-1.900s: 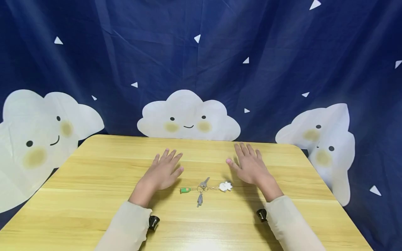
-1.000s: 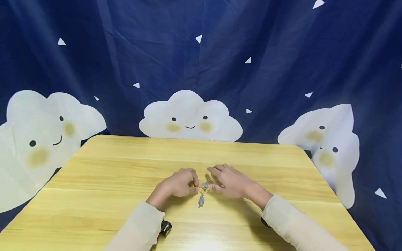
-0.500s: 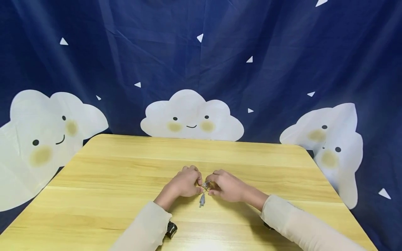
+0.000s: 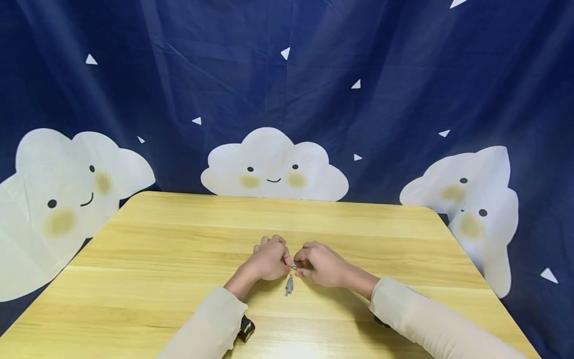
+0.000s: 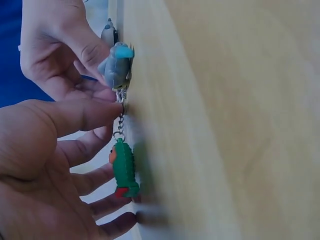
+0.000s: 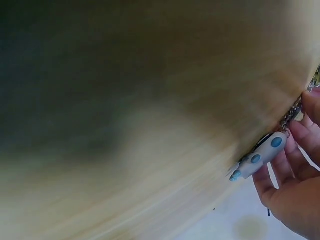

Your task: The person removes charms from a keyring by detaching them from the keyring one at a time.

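A metal key ring (image 4: 294,267) is held just above the wooden table between both hands. My left hand (image 4: 269,259) pinches its left side with thumb and index finger. From the right, my right hand (image 4: 325,265) pinches at the ring's other side, where the key is mostly hidden by the fingers. Below the ring hangs a grey figure charm (image 4: 289,285), with a blue-green part (image 5: 123,52) in the left wrist view. On a short chain by the left fingers is a green charm (image 5: 124,167). A white charm with blue spots (image 6: 262,156) dangles beside the right fingers.
The light wooden table (image 4: 188,219) has rounded far corners. Behind it hangs a dark blue curtain (image 4: 251,75) printed with white clouds and triangles. A black wrist camera (image 4: 246,329) sits at the left sleeve's cuff.
Both hands have come in from either side, spread flat at first, and now pinch the key ring. The key, seen plainly before, is now mostly covered; in the last half second the hands barely moved.
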`<state>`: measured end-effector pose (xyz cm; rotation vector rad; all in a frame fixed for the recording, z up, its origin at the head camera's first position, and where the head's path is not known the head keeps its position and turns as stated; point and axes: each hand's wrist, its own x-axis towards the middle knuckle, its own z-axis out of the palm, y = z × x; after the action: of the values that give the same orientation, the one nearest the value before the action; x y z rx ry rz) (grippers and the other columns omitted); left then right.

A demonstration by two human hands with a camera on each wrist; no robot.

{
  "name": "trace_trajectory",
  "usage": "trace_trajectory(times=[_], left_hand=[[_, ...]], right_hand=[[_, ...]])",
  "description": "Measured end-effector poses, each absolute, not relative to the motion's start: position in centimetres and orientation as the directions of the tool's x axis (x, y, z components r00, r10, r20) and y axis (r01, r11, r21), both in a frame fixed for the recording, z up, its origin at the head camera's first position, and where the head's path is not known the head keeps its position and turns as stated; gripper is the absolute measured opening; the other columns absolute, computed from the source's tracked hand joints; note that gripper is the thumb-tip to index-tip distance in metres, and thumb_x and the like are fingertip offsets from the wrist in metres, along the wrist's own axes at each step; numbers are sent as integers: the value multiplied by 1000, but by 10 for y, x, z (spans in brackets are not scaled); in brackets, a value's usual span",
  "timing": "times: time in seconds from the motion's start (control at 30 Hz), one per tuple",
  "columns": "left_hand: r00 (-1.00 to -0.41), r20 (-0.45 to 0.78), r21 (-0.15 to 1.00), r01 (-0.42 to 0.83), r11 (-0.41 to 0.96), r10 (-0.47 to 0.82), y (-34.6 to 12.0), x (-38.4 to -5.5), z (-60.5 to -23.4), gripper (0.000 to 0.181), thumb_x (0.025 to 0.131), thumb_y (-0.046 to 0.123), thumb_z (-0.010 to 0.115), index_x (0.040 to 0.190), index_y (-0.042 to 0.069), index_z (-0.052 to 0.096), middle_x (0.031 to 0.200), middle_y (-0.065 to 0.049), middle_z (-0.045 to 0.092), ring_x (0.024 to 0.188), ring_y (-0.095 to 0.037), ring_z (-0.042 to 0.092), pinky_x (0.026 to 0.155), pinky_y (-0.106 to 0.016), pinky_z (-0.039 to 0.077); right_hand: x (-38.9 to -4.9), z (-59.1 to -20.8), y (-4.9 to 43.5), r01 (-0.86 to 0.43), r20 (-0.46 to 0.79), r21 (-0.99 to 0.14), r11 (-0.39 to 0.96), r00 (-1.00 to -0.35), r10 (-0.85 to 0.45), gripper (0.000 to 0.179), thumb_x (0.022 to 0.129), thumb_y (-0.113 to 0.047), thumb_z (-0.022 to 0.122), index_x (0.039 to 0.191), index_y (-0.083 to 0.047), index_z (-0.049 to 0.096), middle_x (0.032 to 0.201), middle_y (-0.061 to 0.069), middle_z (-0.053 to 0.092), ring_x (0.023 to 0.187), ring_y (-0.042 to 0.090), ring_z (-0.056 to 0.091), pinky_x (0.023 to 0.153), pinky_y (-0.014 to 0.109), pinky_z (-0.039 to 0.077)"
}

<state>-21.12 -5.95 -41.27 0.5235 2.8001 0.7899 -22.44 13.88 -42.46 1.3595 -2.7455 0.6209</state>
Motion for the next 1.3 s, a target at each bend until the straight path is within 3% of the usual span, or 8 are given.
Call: trace_trajectory(times=[0.37, 0.57, 0.77, 1.07, 1.3], left_hand=[[-941, -80, 554, 233, 799, 330, -55, -211, -413, 25, 80, 16, 87, 67, 19, 66, 143, -17, 53, 129, -42, 41, 101, -58, 35], [-947, -83, 560, 213, 801, 311, -54, -212, -414, 19, 80, 10, 80, 67, 19, 69, 148, -19, 48, 131, -43, 38, 104, -61, 32], [-938, -106, 582, 210, 786, 329, -55, -212, -415, 17, 89, 9, 70, 73, 16, 71, 149, -21, 44, 135, -44, 33, 105, -65, 27], [-951, -53, 649, 198, 735, 303, -59, -214, -416, 10, 99, 11, 63, 90, 13, 66, 140, -20, 48, 126, -40, 38, 102, -64, 30], [-955, -6, 696, 209, 686, 297, -62, -215, -415, 9, 99, 9, 61, 92, 10, 66, 127, -15, 55, 116, -36, 42, 98, -61, 30]], right_hand=[[-226, -424, 137, -767, 199, -338, 545, -624, -755, 7, 90, -14, 80, 95, -11, 75, 78, -9, 62, 74, 14, 54, 88, 34, 48], [-227, -424, 136, -761, 190, -349, 546, -628, -754, 8, 89, -14, 80, 95, -11, 75, 78, -10, 63, 75, 14, 55, 86, 34, 48], [-227, -427, 136, -760, 214, -359, 542, -632, -745, 7, 90, -13, 80, 96, -11, 76, 80, -8, 66, 76, 14, 58, 88, 36, 49], [-230, -426, 136, -606, 185, -579, 546, -750, -635, 5, 93, -6, 74, 97, -7, 77, 86, -3, 68, 78, 7, 59, 71, 25, 53], [-237, -426, 134, -563, 213, -662, 494, -774, -597, 7, 93, 1, 71, 93, -3, 77, 85, 1, 72, 72, 7, 60, 66, 24, 53]])
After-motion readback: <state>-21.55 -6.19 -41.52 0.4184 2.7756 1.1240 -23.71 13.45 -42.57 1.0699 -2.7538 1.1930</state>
